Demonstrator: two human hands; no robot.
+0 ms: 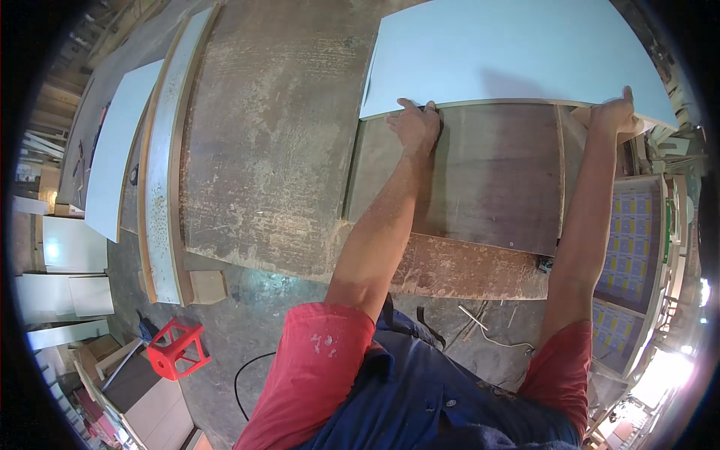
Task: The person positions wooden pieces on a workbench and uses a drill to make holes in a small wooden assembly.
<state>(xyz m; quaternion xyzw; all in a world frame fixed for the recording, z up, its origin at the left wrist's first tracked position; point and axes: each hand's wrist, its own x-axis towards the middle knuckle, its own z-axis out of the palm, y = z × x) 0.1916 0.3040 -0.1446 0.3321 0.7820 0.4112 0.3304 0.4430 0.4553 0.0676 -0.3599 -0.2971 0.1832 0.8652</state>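
Observation:
A large white panel (517, 52) lies at the far right of the worktable, over a brown board (480, 172). At the panel's near edge, left of its middle, is my left hand (416, 127), its fingers bent against that edge. My right hand (615, 116) grips the same edge by the right corner, thumb up on the white face and the other fingers partly hidden underneath. Both arms are stretched forward, the right one farther to the side. The brown board's near edge sits a little inside the worn table's front edge.
A long rail-like machine bed (169, 157) crosses the left side, with another white panel (120, 142) beyond it. A red stool (178, 349) stands on the floor at lower left. Printed sheets (630, 240) cover a board at right. Cables (487, 339) lie below the table edge.

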